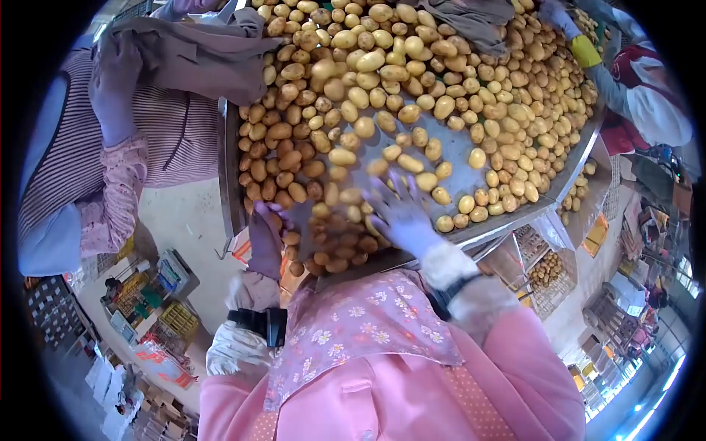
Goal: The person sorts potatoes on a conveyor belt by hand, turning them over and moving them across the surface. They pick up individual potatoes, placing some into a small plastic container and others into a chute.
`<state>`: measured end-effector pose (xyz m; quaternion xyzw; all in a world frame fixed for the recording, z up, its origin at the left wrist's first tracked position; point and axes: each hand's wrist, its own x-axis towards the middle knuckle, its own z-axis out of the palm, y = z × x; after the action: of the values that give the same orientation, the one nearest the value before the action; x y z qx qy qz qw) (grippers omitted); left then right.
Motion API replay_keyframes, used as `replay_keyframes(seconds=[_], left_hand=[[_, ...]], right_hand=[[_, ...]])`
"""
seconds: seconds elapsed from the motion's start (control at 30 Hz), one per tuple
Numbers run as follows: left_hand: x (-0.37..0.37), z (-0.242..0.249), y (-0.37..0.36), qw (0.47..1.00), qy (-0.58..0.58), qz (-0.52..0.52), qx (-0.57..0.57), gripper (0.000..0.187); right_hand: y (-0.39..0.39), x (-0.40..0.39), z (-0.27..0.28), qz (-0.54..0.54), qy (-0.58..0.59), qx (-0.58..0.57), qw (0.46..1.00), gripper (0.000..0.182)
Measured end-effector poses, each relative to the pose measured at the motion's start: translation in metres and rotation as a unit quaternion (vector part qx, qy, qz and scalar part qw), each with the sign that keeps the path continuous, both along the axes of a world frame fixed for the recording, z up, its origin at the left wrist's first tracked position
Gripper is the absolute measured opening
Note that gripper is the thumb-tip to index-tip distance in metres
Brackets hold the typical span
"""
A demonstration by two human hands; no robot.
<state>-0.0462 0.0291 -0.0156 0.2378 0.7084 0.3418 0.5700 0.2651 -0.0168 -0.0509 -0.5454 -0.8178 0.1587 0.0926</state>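
Observation:
Many yellow-brown potatoes (342, 156) cover a metal sorting table (460, 147) in front of me. My right hand (401, 213), in a pale purple glove, is open with fingers spread at the near side of the table, its fingertips beside several potatoes. At the near left corner is my left hand (266, 239), also gloved, with its fingers curled near the rim. I cannot tell what is in it. Between my hands, potatoes (334, 246) blurred by motion are gathered at the table's near edge.
On the left a person in a striped apron (176, 136) holds a grey-brown cloth (195, 59). Another gloved hand (560, 18) reaches in at top right. A grey cloth (471, 22) lies on the potatoes. Below the table's right edge sits a crate of potatoes (546, 270).

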Motion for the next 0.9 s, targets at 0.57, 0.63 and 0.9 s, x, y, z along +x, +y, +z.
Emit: replay_keyframes(seconds=[0.57,0.63,0.9], left_hand=[[0.039,-0.042,0.018,0.711,0.390,-0.461,0.360,0.032],[0.048,-0.046,0.033,0.688,0.399,-0.510,0.327,0.033],[0.140,0.031,-0.028,0.728,0.105,-0.615,0.285,0.058]], right_hand=[[-0.225,0.265,0.071,-0.538,-0.074,0.129,0.829,0.033],[-0.226,0.283,0.074,-0.601,-0.190,0.127,0.766,0.044],[-0.099,0.025,0.055,-0.479,0.633,-0.178,0.582,0.050]])
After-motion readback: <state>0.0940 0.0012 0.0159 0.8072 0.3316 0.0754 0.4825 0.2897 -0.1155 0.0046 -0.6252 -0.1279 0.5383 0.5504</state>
